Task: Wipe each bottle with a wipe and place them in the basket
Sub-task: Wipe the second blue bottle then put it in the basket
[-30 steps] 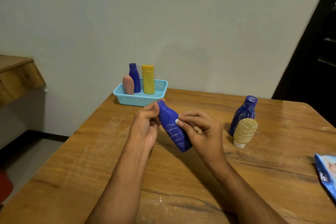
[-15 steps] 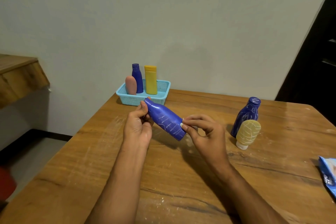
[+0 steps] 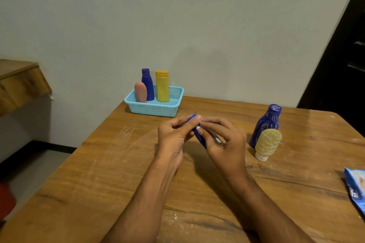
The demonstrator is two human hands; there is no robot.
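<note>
Both hands hold a small blue bottle (image 3: 199, 135) above the table's middle; most of it is hidden by fingers. My left hand (image 3: 174, 134) grips its upper end, my right hand (image 3: 224, 142) wraps its lower part, with a bit of white showing under the fingers. A light blue basket (image 3: 156, 107) stands at the far edge holding a pink bottle (image 3: 140, 92), a blue bottle (image 3: 147, 84) and a yellow bottle (image 3: 162, 86). To the right stand a chalk-marked blue bottle (image 3: 265, 124) and a cream bottle (image 3: 267, 143) in front of it.
A blue wipes packet (image 3: 355, 187) lies at the table's right edge. The wooden table (image 3: 98, 173) has white dust streaks. A wall runs close behind the basket, a wooden shelf (image 3: 17, 81) is at left, and a dark doorway at right.
The held bottle has turned from lying slanted and well exposed to nearly end-on between my hands, and my fingers have closed over more of it.
</note>
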